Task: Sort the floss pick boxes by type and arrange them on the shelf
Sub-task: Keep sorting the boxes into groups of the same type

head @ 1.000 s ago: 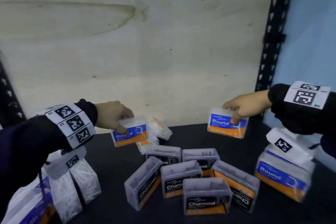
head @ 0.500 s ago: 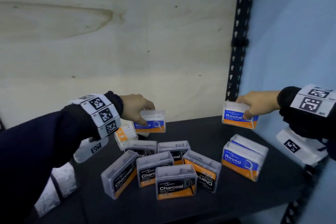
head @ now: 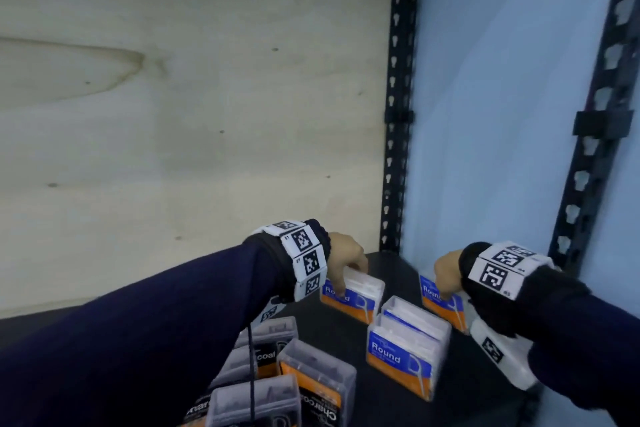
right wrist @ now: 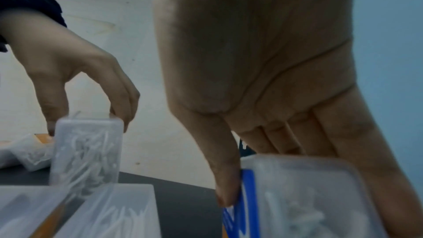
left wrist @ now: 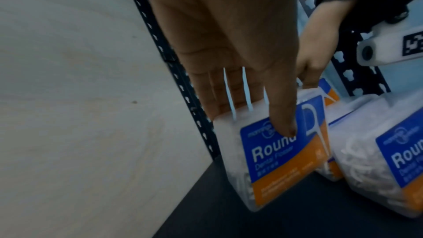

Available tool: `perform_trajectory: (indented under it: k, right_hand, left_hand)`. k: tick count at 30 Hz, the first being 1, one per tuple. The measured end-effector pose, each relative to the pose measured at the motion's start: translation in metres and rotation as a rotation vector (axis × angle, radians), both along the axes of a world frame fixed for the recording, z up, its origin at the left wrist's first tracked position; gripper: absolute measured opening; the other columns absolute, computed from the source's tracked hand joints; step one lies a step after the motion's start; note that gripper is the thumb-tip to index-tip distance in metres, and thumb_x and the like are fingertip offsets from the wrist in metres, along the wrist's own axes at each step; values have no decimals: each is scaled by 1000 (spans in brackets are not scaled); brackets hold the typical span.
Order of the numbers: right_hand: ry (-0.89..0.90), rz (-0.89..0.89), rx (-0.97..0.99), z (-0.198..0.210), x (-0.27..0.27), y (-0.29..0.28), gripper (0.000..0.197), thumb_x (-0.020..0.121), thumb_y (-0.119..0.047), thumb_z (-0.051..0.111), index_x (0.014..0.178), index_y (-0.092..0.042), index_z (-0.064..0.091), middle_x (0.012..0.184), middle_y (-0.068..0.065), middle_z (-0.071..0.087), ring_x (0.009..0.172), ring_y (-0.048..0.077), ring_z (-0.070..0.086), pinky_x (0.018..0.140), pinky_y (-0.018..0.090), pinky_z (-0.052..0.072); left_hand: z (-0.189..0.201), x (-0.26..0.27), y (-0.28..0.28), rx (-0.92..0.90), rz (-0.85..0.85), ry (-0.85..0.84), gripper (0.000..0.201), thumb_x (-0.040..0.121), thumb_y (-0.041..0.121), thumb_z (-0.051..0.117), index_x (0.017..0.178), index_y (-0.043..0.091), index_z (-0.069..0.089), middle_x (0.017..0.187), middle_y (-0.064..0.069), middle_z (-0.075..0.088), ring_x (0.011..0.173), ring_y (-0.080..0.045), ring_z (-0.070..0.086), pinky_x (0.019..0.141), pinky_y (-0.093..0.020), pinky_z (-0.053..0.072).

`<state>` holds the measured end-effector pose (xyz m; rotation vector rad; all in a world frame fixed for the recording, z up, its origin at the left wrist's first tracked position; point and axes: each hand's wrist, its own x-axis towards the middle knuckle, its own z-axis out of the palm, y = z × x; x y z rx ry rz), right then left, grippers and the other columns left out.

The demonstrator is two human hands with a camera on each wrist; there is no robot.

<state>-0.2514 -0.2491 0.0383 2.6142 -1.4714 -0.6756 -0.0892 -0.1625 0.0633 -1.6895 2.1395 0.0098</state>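
Since the earlier frames, both held Round boxes are brought down from mid-air to the dark shelf (head: 398, 267) at its back right corner. The left hand (head: 343, 255) is carried across from the left side, and its Round box (head: 349, 298) is now lowered just behind the two Round boxes (head: 405, 347) already standing there. The right hand (head: 446, 274) is dropped as well, its own Round box (head: 441, 305) now set low beside the right upright. The Charcoal boxes (head: 311, 381) are now seen at the lower left edge, partly covered by the left sleeve.
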Motion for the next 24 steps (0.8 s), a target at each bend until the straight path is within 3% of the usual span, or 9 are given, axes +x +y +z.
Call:
perform_trajectory:
  k: [4,6,7,9,11,13,17,20,24]
  right_hand:
    - [-10,-7,81,-8,7,-5,40,91,-23,55,130,-11,55,134,5,58,121,20,56,98,30,44]
    - [6,31,88,-13,9,-13,28,85,-29,64,112,-22,68,93,-21,74,82,-3,65,76,21,47]
    - [34,70,47,-14,9,-18,12,78,-33,71,89,-30,74,58,-35,65,55,-12,58,63,16,43]
    - [48,119,-18,-15,11,-27,18,67,-37,78,55,-29,68,35,-40,47,34,-10,50,46,11,35]
    - [6,135,-42,-3,20,-17,19,74,-33,73,60,-24,66,40,-28,58,39,-5,52,42,7,35]
    - [-42,157,4,15,36,-3,20,84,-23,64,66,-17,62,53,-14,63,60,13,53,46,10,38]
    - [-147,218,7,45,85,18,21,86,-23,62,84,-2,65,51,-2,54,47,10,47,49,17,40]
    - [-202,326,-29,57,127,34,30,87,-23,62,62,-8,53,56,0,50,41,9,47,45,17,40]
    - [-228,462,-50,63,185,58,40,87,-25,62,54,-11,45,55,0,48,48,11,43,52,23,40]
  left_hand:
    - [-12,-5,-17,101,-69,-58,56,83,11,67,134,4,47,136,-18,48,124,-32,46,91,-28,36]
    - [-18,-2,-22,123,-91,-46,55,83,8,67,134,3,47,136,-19,47,124,-32,46,77,-22,31]
    - [-20,1,-24,137,-96,-27,54,83,6,66,134,3,47,136,-19,48,124,-32,46,67,-18,29]
    - [-25,9,-26,163,-101,22,51,84,4,63,133,2,48,136,-19,50,123,-32,48,63,-13,29]
    - [-26,19,-22,150,-86,77,50,85,4,62,133,3,50,137,-17,52,124,-31,48,80,-16,33]
    - [-20,34,-11,98,-38,137,47,85,7,62,132,6,53,137,-14,53,125,-29,49,96,-25,37]
    - [-1,86,22,-1,145,199,41,88,12,60,128,10,56,131,-14,58,119,-27,55,87,-21,39]
    - [8,133,59,-12,253,157,38,89,14,60,127,10,57,131,-13,57,118,-25,56,82,-17,37]
    - [11,183,110,19,372,54,38,91,17,57,129,11,54,136,-8,52,121,-21,53,94,-24,40]
